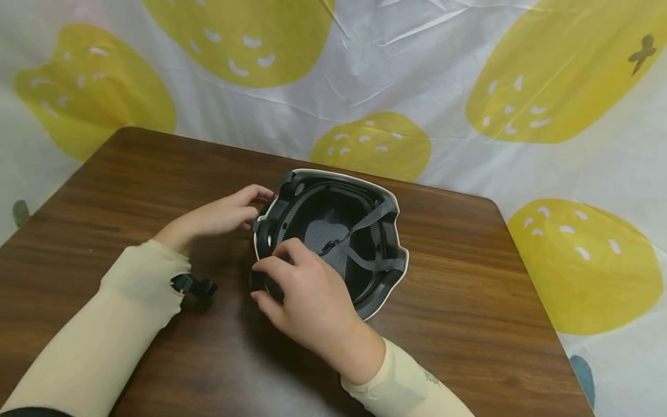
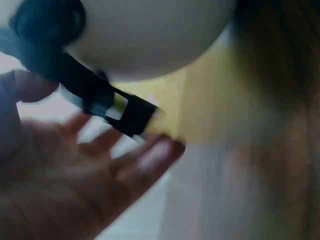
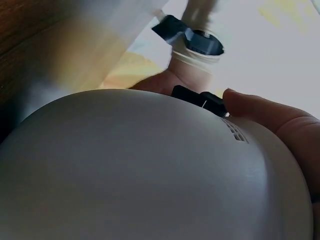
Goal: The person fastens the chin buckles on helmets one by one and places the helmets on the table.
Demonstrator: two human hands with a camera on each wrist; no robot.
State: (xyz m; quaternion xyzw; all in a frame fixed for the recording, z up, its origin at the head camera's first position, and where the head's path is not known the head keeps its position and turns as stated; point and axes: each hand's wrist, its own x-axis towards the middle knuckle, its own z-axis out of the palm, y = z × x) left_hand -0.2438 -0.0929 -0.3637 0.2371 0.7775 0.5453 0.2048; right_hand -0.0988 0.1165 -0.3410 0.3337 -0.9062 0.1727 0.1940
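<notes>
A white helmet (image 1: 323,229) with a dark lining lies upside down on the table, its hollow facing up. A grey chin strap (image 1: 371,217) with a small dark buckle crosses the hollow. My right hand (image 1: 315,301) grips the near-left rim with bent fingers; its thumb (image 3: 255,107) lies along the smooth shell in the right wrist view. My left hand (image 1: 221,217) is at the helmet's left side, its fingers loosely extended near the rim. In the left wrist view, a black clip-like piece (image 2: 125,110) projects from beside the shell, over the left fingers (image 2: 155,157).
The brown wooden table (image 1: 443,324) carries the helmet near its back edge. Behind it hangs a white cloth (image 1: 375,52) with yellow fruit shapes. A small black camera (image 1: 193,285) is strapped at the left wrist, over the pale sleeve (image 1: 99,324).
</notes>
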